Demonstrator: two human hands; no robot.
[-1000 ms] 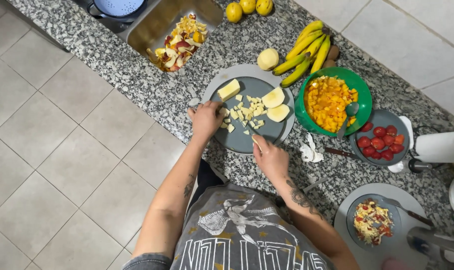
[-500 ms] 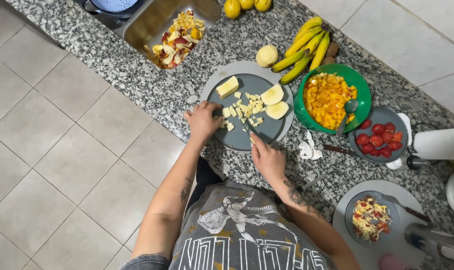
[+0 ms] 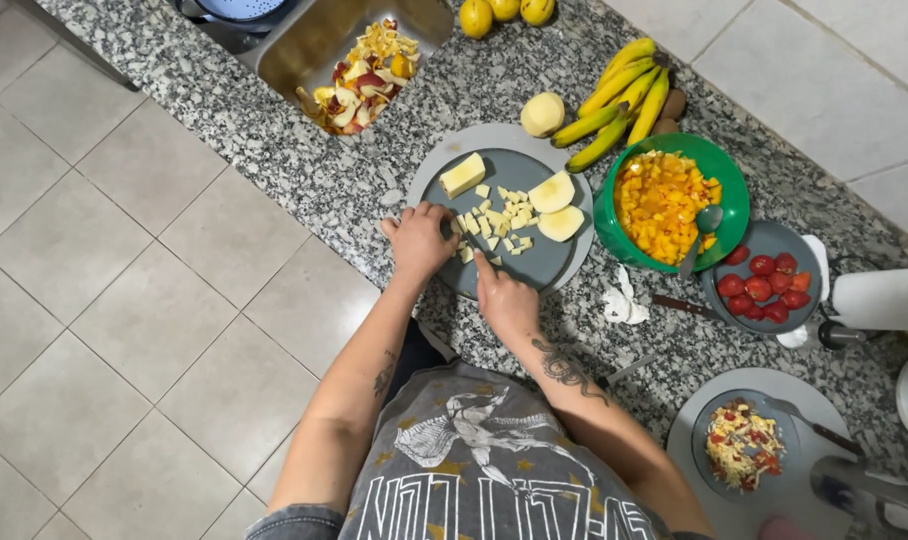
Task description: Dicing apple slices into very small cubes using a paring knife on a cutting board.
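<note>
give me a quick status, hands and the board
Left hand steadying apple pieces on grey board. Right hand gripping knife, blade mostly hidden. Green bowl close by, not obstructing.

Even, bright indoor light is falling across the whole frame, casting only soft, short shadows under the hands at centre. The granite counter (image 3: 304, 170) and floor tiles (image 3: 94, 300) are showing crisp, without glare. Lines are bowing slightly toward the edges, and the lower right corner is blurring out of focus.
</note>
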